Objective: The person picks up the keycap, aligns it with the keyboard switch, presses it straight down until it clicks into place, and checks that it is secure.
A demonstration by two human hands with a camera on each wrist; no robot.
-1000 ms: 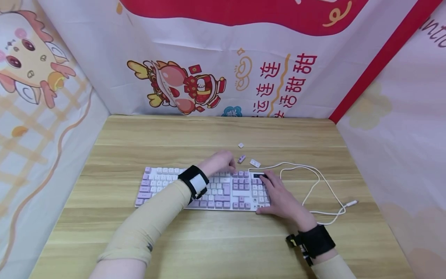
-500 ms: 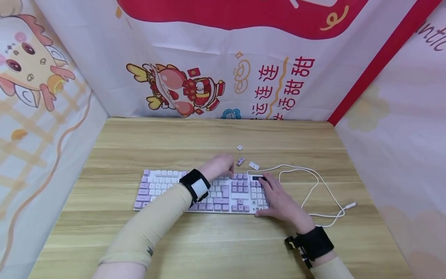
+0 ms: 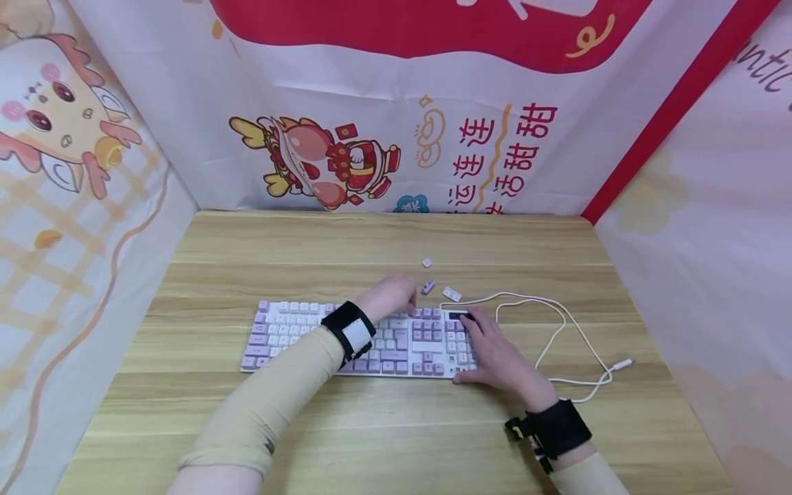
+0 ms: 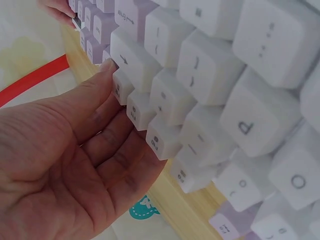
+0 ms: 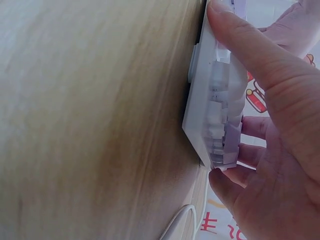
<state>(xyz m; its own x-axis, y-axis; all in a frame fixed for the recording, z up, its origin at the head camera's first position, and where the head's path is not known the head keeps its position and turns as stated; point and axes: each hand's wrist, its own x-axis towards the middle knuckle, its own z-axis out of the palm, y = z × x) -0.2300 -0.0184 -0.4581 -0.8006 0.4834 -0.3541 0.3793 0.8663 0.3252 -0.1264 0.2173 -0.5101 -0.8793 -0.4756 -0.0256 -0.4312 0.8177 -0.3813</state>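
Note:
A white and lilac computer keyboard point(image 3: 427, 346) lies on the wooden table. My left hand point(image 3: 392, 294) reaches over its back edge near the top row. In the left wrist view, the left thumb point(image 4: 92, 85) presses by the end of the function keys while the other fingers curl behind the back edge. My right hand point(image 3: 498, 350) grips the keyboard's right end over the number pad. Its thumb point(image 5: 250, 45) lies along the end of the keyboard in the right wrist view, with the fingers point(image 5: 255, 127) bent along the keys. A few spots at the number pad's lower part lack keycaps.
Behind the keyboard lie a small white keycap point(image 3: 427, 262), a lilac keycap point(image 3: 428, 287) and a wider white keycap point(image 3: 452, 294). A white cable point(image 3: 581, 330) loops on the table point(image 3: 396, 440) at the right. Printed cloth point(image 3: 346, 69) hangs around the table's back and sides.
Both hands keep their places on the keyboard. The head view shifts slightly, and the loose keycaps have not moved on the table.

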